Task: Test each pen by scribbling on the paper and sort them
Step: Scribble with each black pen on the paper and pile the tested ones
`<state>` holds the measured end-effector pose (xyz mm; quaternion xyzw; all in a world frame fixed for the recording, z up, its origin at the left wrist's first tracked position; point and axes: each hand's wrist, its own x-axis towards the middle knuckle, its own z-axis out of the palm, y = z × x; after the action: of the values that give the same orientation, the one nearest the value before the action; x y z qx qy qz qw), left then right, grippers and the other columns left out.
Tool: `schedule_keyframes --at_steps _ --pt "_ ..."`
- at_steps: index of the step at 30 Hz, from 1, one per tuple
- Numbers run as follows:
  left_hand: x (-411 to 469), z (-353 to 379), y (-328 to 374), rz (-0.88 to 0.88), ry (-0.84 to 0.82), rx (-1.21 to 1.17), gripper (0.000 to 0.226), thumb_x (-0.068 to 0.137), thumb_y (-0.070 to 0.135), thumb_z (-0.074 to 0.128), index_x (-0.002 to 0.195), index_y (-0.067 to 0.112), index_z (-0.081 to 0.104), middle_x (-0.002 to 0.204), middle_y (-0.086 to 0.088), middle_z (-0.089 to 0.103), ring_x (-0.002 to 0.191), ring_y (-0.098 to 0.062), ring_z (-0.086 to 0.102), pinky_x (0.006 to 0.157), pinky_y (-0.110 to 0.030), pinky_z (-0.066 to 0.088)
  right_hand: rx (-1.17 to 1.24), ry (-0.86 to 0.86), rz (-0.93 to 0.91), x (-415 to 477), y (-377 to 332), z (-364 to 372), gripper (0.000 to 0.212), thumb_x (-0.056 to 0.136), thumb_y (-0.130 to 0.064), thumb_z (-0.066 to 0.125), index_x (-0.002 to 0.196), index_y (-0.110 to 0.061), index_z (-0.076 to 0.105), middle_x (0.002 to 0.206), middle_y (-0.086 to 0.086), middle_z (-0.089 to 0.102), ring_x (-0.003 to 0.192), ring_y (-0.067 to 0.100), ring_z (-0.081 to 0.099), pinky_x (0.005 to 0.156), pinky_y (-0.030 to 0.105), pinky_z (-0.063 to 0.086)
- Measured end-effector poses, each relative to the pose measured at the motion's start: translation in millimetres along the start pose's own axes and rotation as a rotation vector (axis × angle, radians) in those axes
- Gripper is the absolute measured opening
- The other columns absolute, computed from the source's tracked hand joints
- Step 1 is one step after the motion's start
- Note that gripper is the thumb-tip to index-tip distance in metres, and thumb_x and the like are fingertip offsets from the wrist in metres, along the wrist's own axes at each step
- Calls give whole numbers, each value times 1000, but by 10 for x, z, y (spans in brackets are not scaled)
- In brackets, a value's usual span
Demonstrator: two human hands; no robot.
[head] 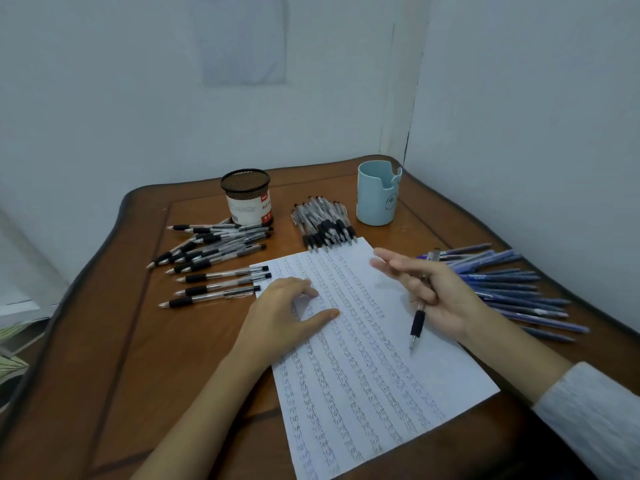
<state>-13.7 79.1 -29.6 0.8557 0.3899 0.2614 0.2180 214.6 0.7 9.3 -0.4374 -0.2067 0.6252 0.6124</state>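
Head view, one frame, some motion blur on the right side.

Right hand (440,292): I see it above the right part of the paper (363,358), palm turned inward. It grips one pen (417,323) with a black rubber grip and a clear barrel. The lower fingers and thumb curl round the barrel. The index and middle fingers stretch forward, spread and touching nothing. The pen runs down out of the hand with its tip pointing at the sheet. I cannot tell whether the tip touches the paper.

Left hand (287,306): it rests on the left part of the paper, near its upper left corner. The fingers are loosely bent with the tips down on the sheet, and the thumb lies out flat to the right. It holds nothing.

The paper lies slantwise on the brown table (145,341) and is covered in rows of scribbles.

Pen groups:
- black-grip pens (214,254), loose, left of the paper, in front of a mesh cup (246,195).
- bundled pens (323,221), just past the top edge of the paper, tips touching or near it.
- blue pens (509,285), fanned out on the right, behind the right hand.

A pale blue cup (377,194) stands upright to the right of the bundle. A light sleeve (595,410) covers the right forearm.
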Motion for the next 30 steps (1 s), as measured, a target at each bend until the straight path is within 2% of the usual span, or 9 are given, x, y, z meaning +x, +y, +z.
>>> schedule_keyframes --at_steps 2,4,7,10,13,17,21,27,30 --pt "2 3 1 0 6 -4 55 70 67 62 104 25 68 121 13 61 117 -2 51 98 -26 42 76 -79 71 -19 31 -21 36 84 -10 50 110 4 69 116 21 67 50 6 55 42 13 37" --pt "3 5 4 -5 6 -6 57 68 69 61 104 26 68 121 13 61 116 -2 51 98 -26 43 96 -148 126 -18 80 -37 44 94 -29 43 112 1 69 109 22 68 71 18 64 64 21 48" --pt "4 4 1 -9 -1 -8 56 69 68 62 105 25 67 122 13 60 116 -2 51 98 -26 42 -47 -137 155 -37 114 -20 62 96 -51 38 109 -1 72 66 11 61 52 13 53 43 18 41" --pt "-1 8 -5 -3 -1 8 55 69 67 62 106 25 68 122 13 61 116 -2 51 96 -22 40 -196 -98 51 -36 130 22 48 88 -44 56 86 -1 76 59 10 57 41 9 47 38 14 37" --pt "-1 16 -16 6 -1 12 54 71 66 63 106 25 68 121 13 61 116 0 50 94 -19 38 -442 -45 -107 -5 174 -3 31 73 -39 74 63 -12 63 56 8 50 35 8 37 32 17 28" --pt "-4 14 -11 9 2 8 55 71 69 62 106 26 67 118 17 59 116 1 49 94 -18 37 -509 -13 -287 36 176 -35 37 93 -37 56 75 -4 54 51 11 57 30 12 40 30 16 27" --pt "-11 15 -26 10 -4 15 66 67 79 51 106 29 66 118 21 55 118 0 50 96 -22 39 -526 -74 -319 82 179 -67 32 88 -25 63 85 7 59 68 23 66 40 19 54 36 24 45" --pt "-4 12 -7 -7 -12 24 57 70 71 57 107 29 65 125 14 58 119 -3 49 98 -27 42 -758 107 -446 28 246 -47 40 81 -28 74 65 -1 48 48 14 56 32 13 44 34 19 32" --pt "-7 12 3 -10 -14 22 56 70 69 57 108 28 65 126 14 58 120 -3 49 98 -26 41 -844 159 -523 64 279 -87 38 89 -9 65 58 -4 43 47 11 44 36 14 49 39 21 37"
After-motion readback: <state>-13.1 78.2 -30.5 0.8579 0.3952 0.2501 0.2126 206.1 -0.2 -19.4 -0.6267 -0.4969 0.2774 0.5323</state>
